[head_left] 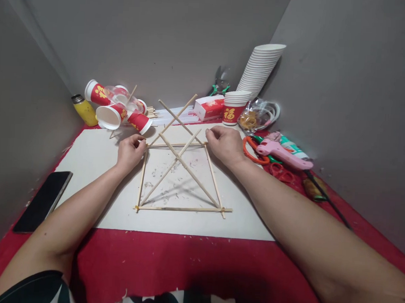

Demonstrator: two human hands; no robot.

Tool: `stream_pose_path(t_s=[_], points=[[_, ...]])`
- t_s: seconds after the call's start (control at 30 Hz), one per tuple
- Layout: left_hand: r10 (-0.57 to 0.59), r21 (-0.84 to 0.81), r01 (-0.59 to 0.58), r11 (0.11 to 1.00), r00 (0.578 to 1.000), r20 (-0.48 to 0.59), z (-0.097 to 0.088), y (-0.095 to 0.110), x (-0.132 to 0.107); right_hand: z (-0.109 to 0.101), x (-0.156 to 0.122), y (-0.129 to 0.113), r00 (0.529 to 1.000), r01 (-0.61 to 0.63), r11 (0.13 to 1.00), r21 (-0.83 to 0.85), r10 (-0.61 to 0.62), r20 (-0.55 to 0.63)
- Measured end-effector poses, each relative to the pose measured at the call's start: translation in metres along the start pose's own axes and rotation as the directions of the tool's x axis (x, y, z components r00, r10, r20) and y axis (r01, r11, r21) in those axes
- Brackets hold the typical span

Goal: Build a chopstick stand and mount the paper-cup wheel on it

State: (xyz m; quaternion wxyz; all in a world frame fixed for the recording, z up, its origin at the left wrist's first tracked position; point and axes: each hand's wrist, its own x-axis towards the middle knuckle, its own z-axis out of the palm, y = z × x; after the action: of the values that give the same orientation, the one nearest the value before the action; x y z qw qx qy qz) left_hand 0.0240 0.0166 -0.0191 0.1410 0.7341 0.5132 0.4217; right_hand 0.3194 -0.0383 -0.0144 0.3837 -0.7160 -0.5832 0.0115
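Note:
A frame of thin wooden sticks [182,208] lies on a white board [87,156]: a square outline with two diagonals crossing in the middle. My left hand [130,150] pinches the frame's far left corner, fingers closed on the sticks. At the far right corner, my right hand [225,144] is closed on the stick ends in the same way. Two longer sticks [177,116] cross and jut past the far edge between my hands.
Red paper cups [118,113] and a yellow bottle [85,110] lie at the far left. A phone [43,200] rests near left. A cup stack [259,71], tissue box [209,107], scissors [256,152] and pink glue gun [284,151] crowd the far right on the red cloth [183,268].

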Motion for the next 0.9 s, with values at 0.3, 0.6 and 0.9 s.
stream_pose_path(t_s=[0.3,0.6,0.9], points=[[-0.024,0.021,0.024,1.000,1.000,0.016,0.0012,0.0002,-0.0021,0.0023,-0.0015,0.0022,1.000,0.016,1.000,0.007,-0.015,-0.016],[0.016,0.027,-0.016,0.999,1.000,0.005,-0.0010,0.0054,-0.0016,0.0034,-0.0013,-0.0010,1.000,0.012,1.000,0.004,-0.012,-0.001],[0.105,0.088,-0.101,0.991,0.993,-0.051,-0.0013,0.0095,-0.0008,0.0059,0.0000,-0.0067,0.999,0.034,0.999,-0.010,-0.033,0.010]])
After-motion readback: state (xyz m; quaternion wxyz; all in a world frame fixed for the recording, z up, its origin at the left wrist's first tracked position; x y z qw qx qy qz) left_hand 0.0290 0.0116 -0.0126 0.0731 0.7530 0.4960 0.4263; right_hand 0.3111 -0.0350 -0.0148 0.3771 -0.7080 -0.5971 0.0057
